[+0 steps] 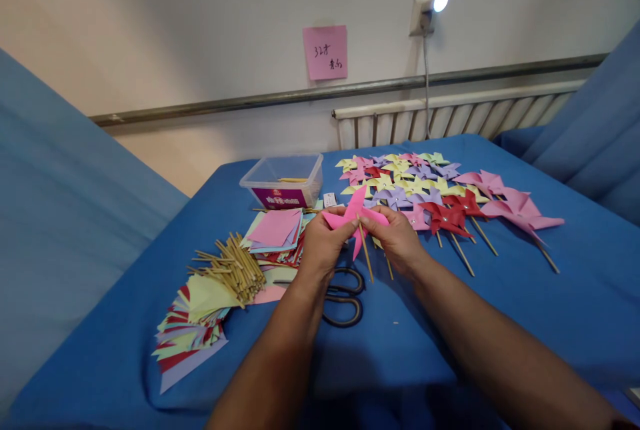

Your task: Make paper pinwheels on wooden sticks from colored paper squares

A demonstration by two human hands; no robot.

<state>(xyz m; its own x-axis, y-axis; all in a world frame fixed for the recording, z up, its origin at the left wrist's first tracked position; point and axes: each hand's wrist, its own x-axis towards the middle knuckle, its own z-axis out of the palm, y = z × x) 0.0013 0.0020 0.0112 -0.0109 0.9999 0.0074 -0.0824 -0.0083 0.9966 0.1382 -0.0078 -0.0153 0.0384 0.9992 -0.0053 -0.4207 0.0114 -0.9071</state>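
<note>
Between my two hands is a bright pink paper pinwheel (355, 205) on a thin wooden stick (367, 258) that slants downward. My left hand (323, 240) grips its left side, the thumb pressed near the centre. My right hand (397, 238) pinches the right side, its thumb close to the stick's upper end. The join of stick and paper lies partly behind my thumbs. Below my left wrist, black-handled scissors (345, 300) rest on the blue cloth, their blades partly covered by my forearm. Just beyond my hands sits a small white box (330, 200).
Finished pinwheels (400, 183) in several colours cover the back right. To the left lie a heap of short sticks (235, 270), stacked paper squares (275, 229) and fanned paper sheets (193, 333). A clear plastic tub (283, 183) stands behind them. Blue curtains (65, 237) hang at the sides.
</note>
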